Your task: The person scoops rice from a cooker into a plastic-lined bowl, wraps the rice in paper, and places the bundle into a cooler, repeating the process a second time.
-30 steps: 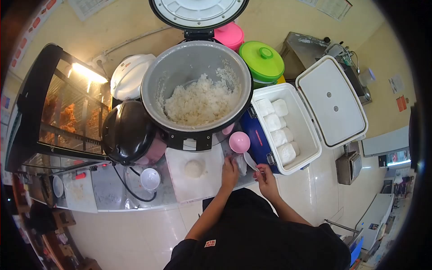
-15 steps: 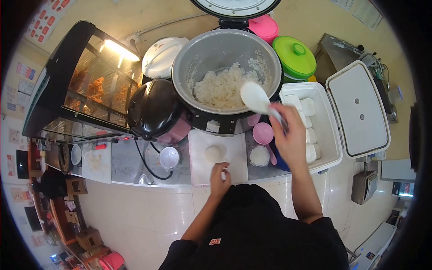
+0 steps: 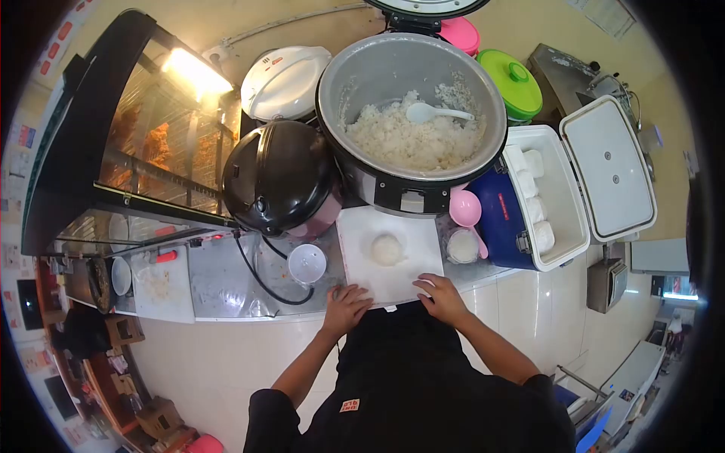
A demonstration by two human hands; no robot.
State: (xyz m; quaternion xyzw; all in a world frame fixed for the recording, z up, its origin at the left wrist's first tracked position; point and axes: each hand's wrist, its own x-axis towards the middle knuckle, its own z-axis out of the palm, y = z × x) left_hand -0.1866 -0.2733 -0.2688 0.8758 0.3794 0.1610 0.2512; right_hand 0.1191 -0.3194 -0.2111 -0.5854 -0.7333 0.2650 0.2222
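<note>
A white sheet of paper (image 3: 362,260) lies on the metal counter with a round mound of rice (image 3: 387,249) on it. My left hand (image 3: 348,308) rests at the sheet's near left corner, fingers spread. At the near right corner is my right hand (image 3: 441,297), its fingers apart and touching the paper's edge. Beyond the sheet stands a large pot (image 3: 355,68) of cooked rice (image 3: 385,140). A white paddle (image 3: 427,113) lies on that rice. Right of the sheet are a pink scoop (image 3: 465,208) and a small container of white contents (image 3: 462,247).
A dark-lidded cooker (image 3: 279,177) and a small white cup (image 3: 306,264) stand left of the sheet. Further left is a lit glass food cabinet (image 3: 162,143). An open cooler (image 3: 578,226) with white packages stands at the right. A cutting board (image 3: 162,287) lies far left.
My right hand has let go of the paddle, which now lies in the pot, and has come down to the paper. My left hand has opened at the left corner. The view has shifted.
</note>
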